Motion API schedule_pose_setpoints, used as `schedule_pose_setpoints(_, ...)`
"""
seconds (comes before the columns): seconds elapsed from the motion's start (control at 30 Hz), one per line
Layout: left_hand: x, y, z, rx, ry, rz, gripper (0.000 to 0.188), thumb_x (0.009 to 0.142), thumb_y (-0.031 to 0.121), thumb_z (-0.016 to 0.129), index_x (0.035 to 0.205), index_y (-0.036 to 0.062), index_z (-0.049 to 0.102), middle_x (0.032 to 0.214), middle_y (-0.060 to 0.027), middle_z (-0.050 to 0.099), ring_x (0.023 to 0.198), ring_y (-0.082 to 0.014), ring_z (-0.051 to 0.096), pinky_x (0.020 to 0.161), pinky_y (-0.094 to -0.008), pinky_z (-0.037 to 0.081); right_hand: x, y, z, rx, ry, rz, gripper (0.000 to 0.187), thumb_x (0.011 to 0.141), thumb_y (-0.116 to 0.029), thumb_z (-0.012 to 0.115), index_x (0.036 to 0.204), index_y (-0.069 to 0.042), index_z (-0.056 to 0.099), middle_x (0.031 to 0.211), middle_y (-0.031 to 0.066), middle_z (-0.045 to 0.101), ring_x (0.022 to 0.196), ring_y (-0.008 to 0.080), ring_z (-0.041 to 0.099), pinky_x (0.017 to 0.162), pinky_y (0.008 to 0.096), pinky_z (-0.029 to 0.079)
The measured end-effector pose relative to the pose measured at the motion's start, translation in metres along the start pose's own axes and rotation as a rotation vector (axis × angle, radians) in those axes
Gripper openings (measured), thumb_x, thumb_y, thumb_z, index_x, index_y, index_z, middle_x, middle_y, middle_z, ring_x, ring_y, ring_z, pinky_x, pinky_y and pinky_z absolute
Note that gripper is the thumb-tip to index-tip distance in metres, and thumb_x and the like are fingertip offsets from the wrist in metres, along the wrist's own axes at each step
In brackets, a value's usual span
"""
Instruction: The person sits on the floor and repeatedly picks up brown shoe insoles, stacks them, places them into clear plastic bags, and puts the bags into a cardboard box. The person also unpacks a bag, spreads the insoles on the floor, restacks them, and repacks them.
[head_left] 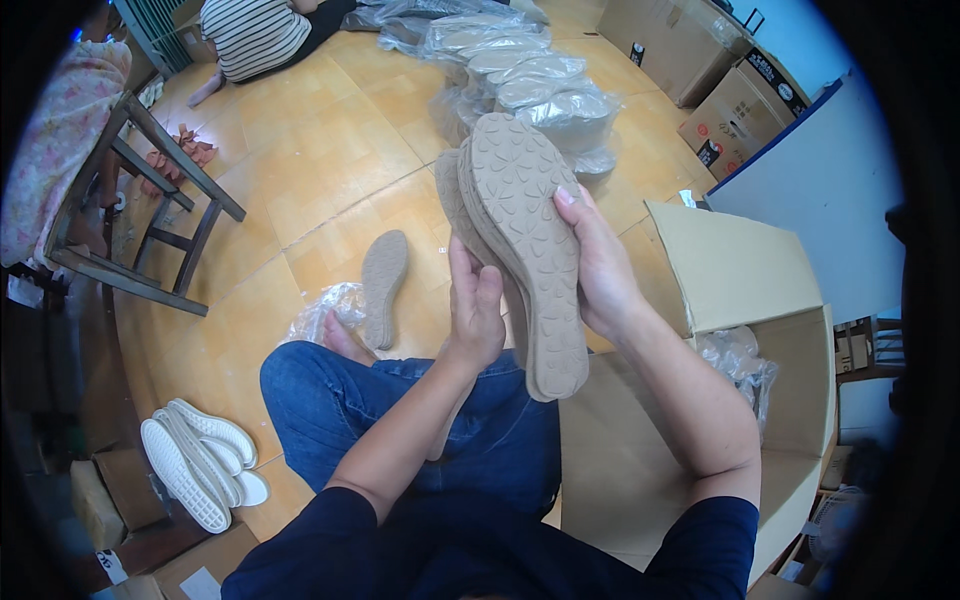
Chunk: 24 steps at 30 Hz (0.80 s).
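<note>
A stack of beige shoe soles (530, 240) is held up in front of me, with a raised petal-like tread on the nearest one. My right hand (603, 268) grips its right edge, the thumb lying on the tread. On the other side, my left hand (476, 312) closes around the left edge, where several more soles show behind; part of its fingers is hidden. Another beige sole (384, 290) lies on the floor beyond my knee, beside crumpled clear plastic (326, 308) and my bare foot. Something long and beige also shows below my left wrist, mostly covered by the forearm.
An open cardboard box (745, 262) stands at my right with plastic-wrapped items inside. Ahead, bagged soles (535, 75) form a long pile. White soles (190, 465) lie at the lower left, a wooden chair (178, 240) beyond. A person in stripes (255, 40) sits far left.
</note>
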<state>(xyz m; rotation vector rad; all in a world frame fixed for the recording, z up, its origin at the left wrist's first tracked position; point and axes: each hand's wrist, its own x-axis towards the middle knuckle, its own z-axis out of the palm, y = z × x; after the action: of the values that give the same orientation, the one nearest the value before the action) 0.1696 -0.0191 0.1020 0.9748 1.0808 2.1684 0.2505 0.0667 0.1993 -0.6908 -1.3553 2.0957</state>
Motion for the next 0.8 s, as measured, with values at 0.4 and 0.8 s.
schedule_pose_setpoints(0.4,0.000,-0.009,0.010,-0.532,0.072,-0.483,0.065,0.101,0.052,0.030,0.140,0.0013,0.039,0.134,-0.0139,0.051,0.124,-0.0208,0.049,0.105,-0.0340,0.038,0.006,0.012,-0.008,-0.405,0.082,-0.130,0.051,0.105,-0.036,0.032,0.134,0.004,0.044,0.129,0.0143,0.054,0.120,0.0211,0.049,0.105,0.0328,0.034)
schedule_pose_setpoints(0.8,0.052,-0.201,-0.156,0.392,0.004,-0.865,0.060,0.094,0.035,0.056,0.136,-0.0043,0.039,0.134,-0.0188,0.052,0.123,-0.0261,0.050,0.103,-0.0350,0.039,0.026,-0.020,-0.040,-0.317,0.457,-0.325,0.032,0.102,-0.023,0.047,0.125,-0.001,0.051,0.108,0.0055,0.060,0.097,0.0096,0.054,0.088,0.0253,0.043)
